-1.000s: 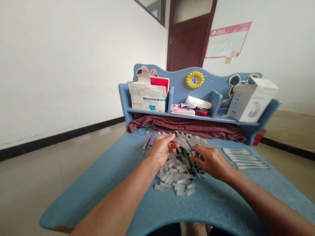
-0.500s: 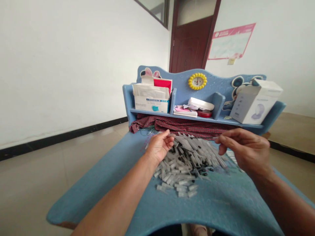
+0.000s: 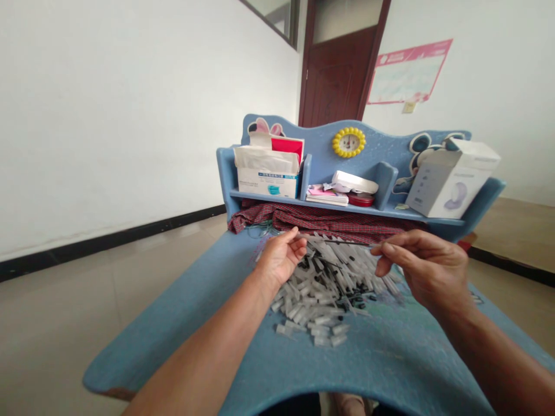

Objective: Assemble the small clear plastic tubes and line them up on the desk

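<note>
A thin dark rod, like a pen refill (image 3: 340,242), stretches nearly level between my two hands above the pile. My left hand (image 3: 281,257) pinches its left end, where a pale tube-like part shows at the fingertips. My right hand (image 3: 427,263) has thumb and forefinger closed on the other end, which the fingers mostly hide. Beneath lies a heap of long clear plastic tubes (image 3: 347,266) mixed with small black pieces (image 3: 358,300). Short translucent caps (image 3: 321,332) are scattered at its near side.
The blue desk (image 3: 182,323) has a curved front edge. Behind the heap lies a checked cloth (image 3: 312,222) under a shelf holding a mask box (image 3: 266,179), a white carton (image 3: 453,182), papers (image 3: 326,198) and a red round tin (image 3: 361,200). A yellow-rimmed clock (image 3: 348,142) sits above.
My right hand has moved a little left and slightly down, nearer my left hand, and the rod now tilts slightly down to the right. My left hand has barely moved.
</note>
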`<state>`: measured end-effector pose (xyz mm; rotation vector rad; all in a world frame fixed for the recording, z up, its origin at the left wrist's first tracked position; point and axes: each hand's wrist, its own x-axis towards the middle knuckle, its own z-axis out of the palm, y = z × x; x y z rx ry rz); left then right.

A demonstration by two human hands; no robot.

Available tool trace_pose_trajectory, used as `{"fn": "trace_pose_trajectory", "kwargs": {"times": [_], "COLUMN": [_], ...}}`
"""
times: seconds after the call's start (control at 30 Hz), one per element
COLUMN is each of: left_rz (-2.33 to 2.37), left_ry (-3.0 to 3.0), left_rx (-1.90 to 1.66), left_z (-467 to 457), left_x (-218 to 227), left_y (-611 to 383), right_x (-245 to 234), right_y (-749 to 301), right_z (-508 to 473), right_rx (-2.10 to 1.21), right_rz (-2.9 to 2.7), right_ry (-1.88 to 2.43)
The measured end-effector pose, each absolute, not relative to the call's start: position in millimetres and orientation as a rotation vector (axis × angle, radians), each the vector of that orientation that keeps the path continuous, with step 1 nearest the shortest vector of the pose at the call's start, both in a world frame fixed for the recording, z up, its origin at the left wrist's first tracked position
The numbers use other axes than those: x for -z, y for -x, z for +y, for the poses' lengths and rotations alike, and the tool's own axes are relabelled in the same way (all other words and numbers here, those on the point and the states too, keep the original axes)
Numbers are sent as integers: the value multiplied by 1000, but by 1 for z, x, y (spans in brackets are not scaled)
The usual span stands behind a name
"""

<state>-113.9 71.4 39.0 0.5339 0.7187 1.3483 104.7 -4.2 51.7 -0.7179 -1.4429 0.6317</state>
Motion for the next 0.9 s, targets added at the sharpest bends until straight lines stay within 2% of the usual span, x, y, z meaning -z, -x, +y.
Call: {"fn": "trace_pose_trajectory", "kwargs": {"times": [0.33, 0.63, 0.77, 0.83, 0.9], "left_rz": [703, 690, 648, 631, 623], "left_ry": [-543, -611, -563, -486, -435], "left_rx": [-1333, -1137, -1173, -1265, -1348], "left_z": [69, 47, 47, 53, 60], "left_x": [-39, -37, -43, -49, -54], "left_y": [109, 90, 92, 100, 107], "right_x": [-51, -35, -43, -48, -48], "right_y": [-97, -79, -101, -112, -119], "right_z": [-5, 3, 5, 7, 10], "right_rx": [-667, -817, -921, -820, -520], "right_rz": [-1446, -1511, -1763, -2070, -2380], "right_ry": [750, 838, 975, 1183, 1411]}}
